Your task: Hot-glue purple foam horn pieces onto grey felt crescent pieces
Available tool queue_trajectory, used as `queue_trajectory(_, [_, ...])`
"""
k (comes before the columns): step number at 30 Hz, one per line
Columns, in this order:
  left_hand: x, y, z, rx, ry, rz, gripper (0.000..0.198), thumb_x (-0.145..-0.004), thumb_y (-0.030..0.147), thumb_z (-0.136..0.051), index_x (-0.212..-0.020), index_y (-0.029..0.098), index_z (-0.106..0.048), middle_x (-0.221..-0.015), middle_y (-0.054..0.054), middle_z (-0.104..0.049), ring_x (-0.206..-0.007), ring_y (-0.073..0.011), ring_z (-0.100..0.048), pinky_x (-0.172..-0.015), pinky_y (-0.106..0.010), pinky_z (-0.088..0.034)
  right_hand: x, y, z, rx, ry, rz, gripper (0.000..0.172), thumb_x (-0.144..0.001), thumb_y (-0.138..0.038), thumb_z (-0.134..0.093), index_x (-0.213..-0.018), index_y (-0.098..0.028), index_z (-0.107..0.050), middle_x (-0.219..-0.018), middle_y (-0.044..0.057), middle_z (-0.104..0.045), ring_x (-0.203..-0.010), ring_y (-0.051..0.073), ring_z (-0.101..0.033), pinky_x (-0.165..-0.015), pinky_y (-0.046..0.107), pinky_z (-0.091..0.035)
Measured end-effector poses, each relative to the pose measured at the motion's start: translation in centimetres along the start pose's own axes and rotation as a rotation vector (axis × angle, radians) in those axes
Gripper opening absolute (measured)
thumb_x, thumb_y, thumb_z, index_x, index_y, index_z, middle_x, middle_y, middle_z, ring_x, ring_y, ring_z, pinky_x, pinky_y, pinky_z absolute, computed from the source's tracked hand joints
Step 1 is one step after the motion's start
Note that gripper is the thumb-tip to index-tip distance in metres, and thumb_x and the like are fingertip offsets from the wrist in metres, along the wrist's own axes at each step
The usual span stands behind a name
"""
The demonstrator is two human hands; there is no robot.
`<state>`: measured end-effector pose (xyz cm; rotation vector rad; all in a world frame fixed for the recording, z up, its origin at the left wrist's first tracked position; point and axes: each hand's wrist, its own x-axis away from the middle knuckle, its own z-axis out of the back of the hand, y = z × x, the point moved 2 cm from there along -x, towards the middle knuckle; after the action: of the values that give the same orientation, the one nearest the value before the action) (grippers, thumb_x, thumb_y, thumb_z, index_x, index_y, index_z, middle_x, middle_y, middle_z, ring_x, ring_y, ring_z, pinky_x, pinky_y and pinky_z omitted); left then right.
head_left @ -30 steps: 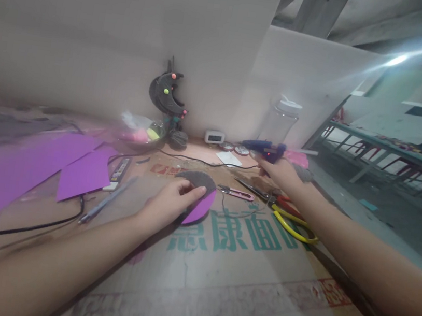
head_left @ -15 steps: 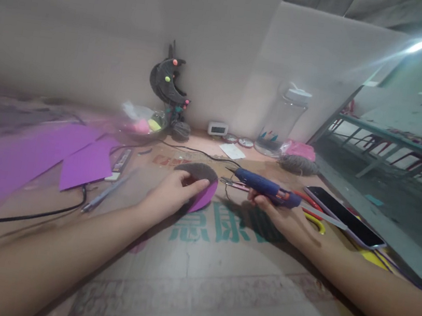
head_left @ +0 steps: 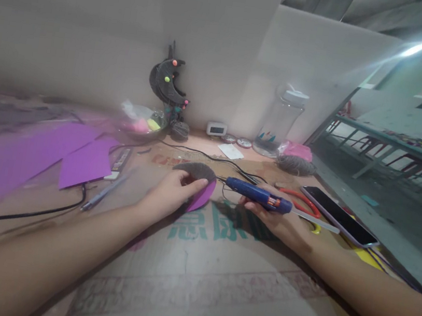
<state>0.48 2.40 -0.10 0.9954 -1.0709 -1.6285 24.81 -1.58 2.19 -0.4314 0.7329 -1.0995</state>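
Between the thumb and fingers of my left hand (head_left: 175, 190) is a crescent-shaped piece (head_left: 198, 171), dark grey on its upper side with purple showing beneath. My right hand (head_left: 271, 216) grips a blue hot glue gun (head_left: 257, 193), a whitish glue stick (head_left: 315, 221) poking out of its back end. The gun's nozzle points left, close to the right edge of the crescent; whether it touches I cannot tell. Behind the hands stands a finished-looking dark crescent ornament (head_left: 167, 81) with small coloured balls.
Purple sheets (head_left: 86, 164), a pen (head_left: 104, 194) and a black cord (head_left: 22, 214) lie left. Right are red-handled scissors (head_left: 307, 202) and a phone (head_left: 340, 215). A clear bottle (head_left: 278, 123), small digital clock (head_left: 216, 129) and grey yarn (head_left: 296, 165) stand along the back.
My right hand has brought the glue gun leftward and slightly down, its nozzle now near the crescent's edge. My left hand keeps its hold in nearly the same place.
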Motion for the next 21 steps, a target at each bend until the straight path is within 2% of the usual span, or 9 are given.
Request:
queue_trajectory(13, [-0.21, -0.33, 0.04, -0.063, 0.039, 0.029, 0.048, -0.076, 0.059, -0.059, -0.093, 0.016, -0.069, -0.094, -0.008, -0.074, -0.087, -0.026, -0.066, -0.075, -0.032, -0.046, -0.18, -0.48, 0.03, 0.036, 0.001, -0.003, 0.022, -0.082, -0.043, -0.062, -0.076, -0.022, -0.058, -0.072, 0.002, -0.062, -0.065, 0.018, -0.059, -0.058, 0.031, -0.048])
queue_trajectory(21, [-0.09, 0.26, -0.17, -0.002, 0.018, 0.009, 0.041, -0.076, 0.053, -0.06, -0.091, 0.017, -0.071, -0.095, -0.008, -0.074, -0.089, -0.0269, -0.067, -0.077, -0.032, -0.048, -0.21, -0.48, 0.07, 0.092, 0.025, 0.03, 0.024, -0.081, -0.047, -0.059, -0.073, -0.025, -0.053, -0.068, 0.001, -0.058, -0.06, 0.019, -0.055, -0.053, 0.033, -0.048])
